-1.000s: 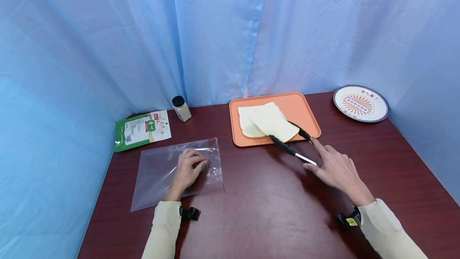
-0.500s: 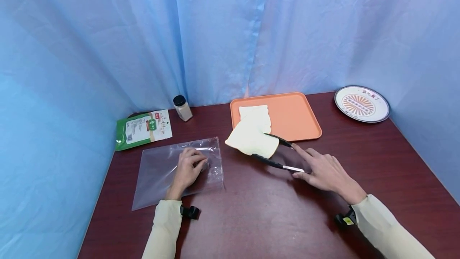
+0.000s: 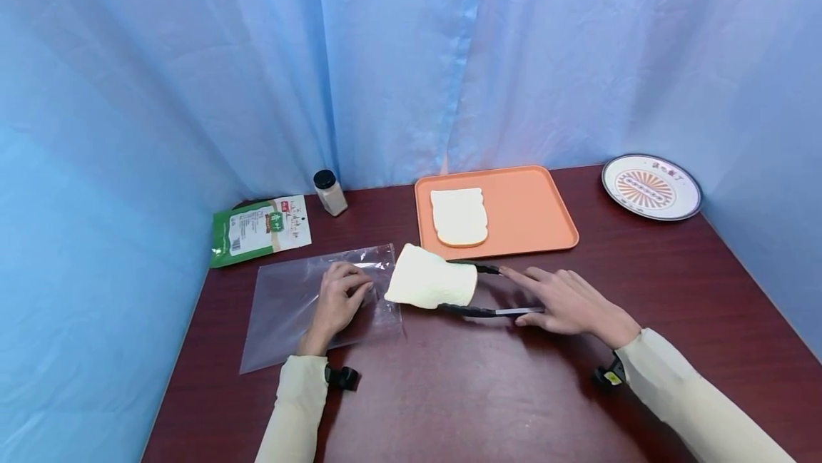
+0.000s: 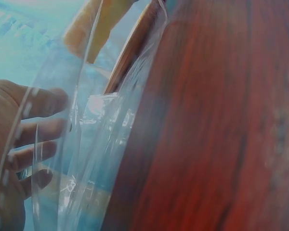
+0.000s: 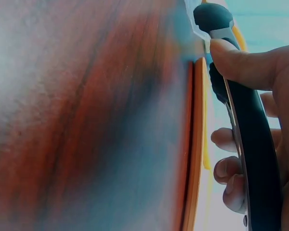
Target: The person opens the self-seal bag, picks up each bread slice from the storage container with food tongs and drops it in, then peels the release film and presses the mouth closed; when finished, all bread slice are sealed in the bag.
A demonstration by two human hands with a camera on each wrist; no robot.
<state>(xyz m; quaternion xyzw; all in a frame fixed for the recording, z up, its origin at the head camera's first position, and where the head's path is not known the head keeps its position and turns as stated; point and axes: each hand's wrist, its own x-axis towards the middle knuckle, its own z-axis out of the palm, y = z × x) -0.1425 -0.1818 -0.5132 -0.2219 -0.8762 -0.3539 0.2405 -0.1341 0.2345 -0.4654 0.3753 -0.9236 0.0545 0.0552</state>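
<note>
My right hand [image 3: 568, 302] grips a pair of black-and-silver tongs [image 3: 478, 312], thumb and fingers along the two arms. Between the tong tips hangs a slice of white bread [image 3: 432, 277], its far corner overlapping the mouth end of a clear plastic bag [image 3: 282, 320] in the head view. My left hand [image 3: 340, 299] lies over that bag and pinches its film close to the open end. In the left wrist view the film [image 4: 72, 144] stands raised off the table, with the fingers [image 4: 43, 130] seen through it and the bread's crust [image 4: 89, 33] beyond.
A second bread slice [image 3: 459, 215] lies on an orange tray [image 3: 529, 210] at the back. To its left stand a black-capped seasoning bottle [image 3: 331, 195] and a green-and-white packet [image 3: 257, 230]. A patterned plate [image 3: 651, 187] leans at the back right, by the blue curtain [image 3: 546, 56].
The bread slice in the tongs has come off the slice on the tray and travelled left and toward me, to the bag's mouth. My left hand has stayed in place.
</note>
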